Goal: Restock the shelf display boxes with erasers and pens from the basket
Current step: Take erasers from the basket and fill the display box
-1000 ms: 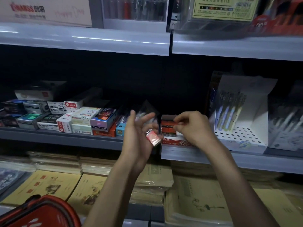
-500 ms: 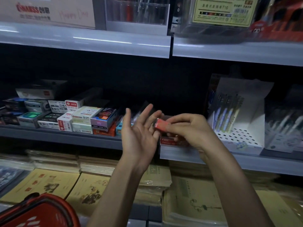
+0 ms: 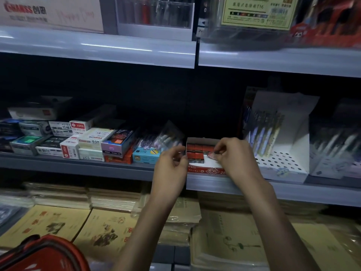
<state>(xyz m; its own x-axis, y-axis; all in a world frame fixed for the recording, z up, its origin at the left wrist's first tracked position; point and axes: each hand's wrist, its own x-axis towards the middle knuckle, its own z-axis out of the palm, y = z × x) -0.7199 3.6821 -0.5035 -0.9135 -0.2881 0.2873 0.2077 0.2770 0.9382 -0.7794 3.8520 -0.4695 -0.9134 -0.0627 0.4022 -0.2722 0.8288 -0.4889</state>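
Right grip (image 3: 234, 159) clamped: thumb and fingertips pinch a small red-wrapped eraser (image 3: 211, 155). It's held low over the bare front-right corner of the open red-and-white cardboard display box (image 3: 205, 170), likely aimed at that gap beside the packed rows of red erasers (image 3: 197, 150). Left grip (image 3: 172, 165) loosely curled at the box's left wall, probably steadying it; can't tell if it holds anything. Box sits at the front of the grey metal shelf (image 3: 302, 192). Red plastic basket (image 3: 39, 255) well below-left, contents hidden.
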